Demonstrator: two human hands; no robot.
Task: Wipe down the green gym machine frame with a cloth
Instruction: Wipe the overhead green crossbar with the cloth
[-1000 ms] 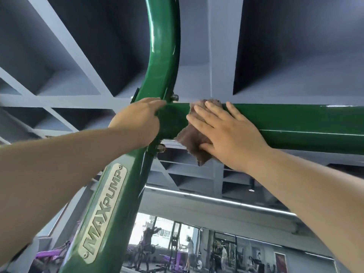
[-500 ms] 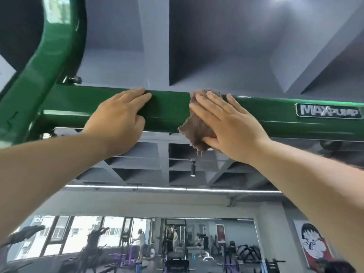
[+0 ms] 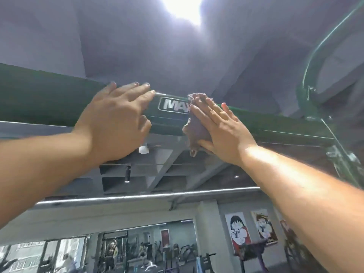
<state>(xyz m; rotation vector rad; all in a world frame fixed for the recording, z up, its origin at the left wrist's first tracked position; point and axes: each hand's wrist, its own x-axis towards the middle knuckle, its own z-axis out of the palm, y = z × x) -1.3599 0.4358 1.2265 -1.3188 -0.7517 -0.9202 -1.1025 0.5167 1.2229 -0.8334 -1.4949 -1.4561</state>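
Note:
A green horizontal frame bar (image 3: 49, 101) runs overhead across the view, with a white logo plate (image 3: 173, 105) at its middle. My right hand (image 3: 222, 131) presses a brown cloth (image 3: 196, 125) flat against the bar, fingers straight, covering the right end of the logo. My left hand (image 3: 116, 121) rests on the bar just left of the logo, fingers laid over its top edge. A curved green frame tube (image 3: 315, 62) rises at the right end of the bar.
The grey coffered ceiling is close above, with a bright lamp (image 3: 185, 8) overhead and a track spotlight (image 3: 127, 173) below the bar. A cable (image 3: 338, 146) hangs at the right. Far below are gym machines, people, windows and wall posters (image 3: 239, 231).
Both hands slid rightward along the bar, away from the left upright joint. The cloth now reaches the logo plate, and the right curved tube has come into view.

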